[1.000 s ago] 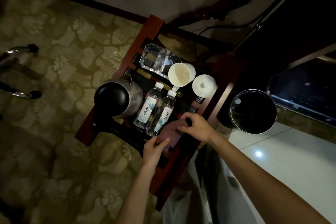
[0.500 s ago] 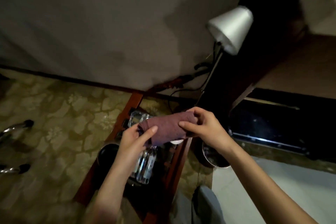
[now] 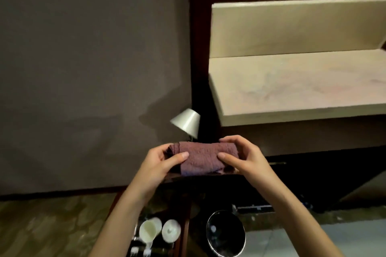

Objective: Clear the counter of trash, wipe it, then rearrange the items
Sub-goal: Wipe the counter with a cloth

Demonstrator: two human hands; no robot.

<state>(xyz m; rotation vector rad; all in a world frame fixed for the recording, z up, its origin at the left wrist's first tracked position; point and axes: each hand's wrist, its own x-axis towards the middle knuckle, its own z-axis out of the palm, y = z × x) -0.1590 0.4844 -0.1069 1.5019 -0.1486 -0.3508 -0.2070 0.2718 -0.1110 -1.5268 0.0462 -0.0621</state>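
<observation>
At your five o'clock, the dark red wooden tray table (image 3: 186, 233) carries a white open cup (image 3: 150, 230), with a white lidded cup (image 3: 171, 230) just beside it at its three o'clock.

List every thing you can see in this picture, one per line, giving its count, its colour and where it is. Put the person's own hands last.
cloth: one, dull purple, folded, held up in mid-air between both hands
lamp shade: one, white, behind the cloth by the wall
counter: one, pale beige, upper right, with a raised back panel
bin: one, dark with a shiny rim, on the floor at bottom centre
cup: one, white, on the low table at the bottom
lid: one, white, round, right of the cup
bottle caps: two, white, bottom edge, below the cup
left hand: one, grips the cloth's left end
right hand: one, grips the cloth's right end
</observation>
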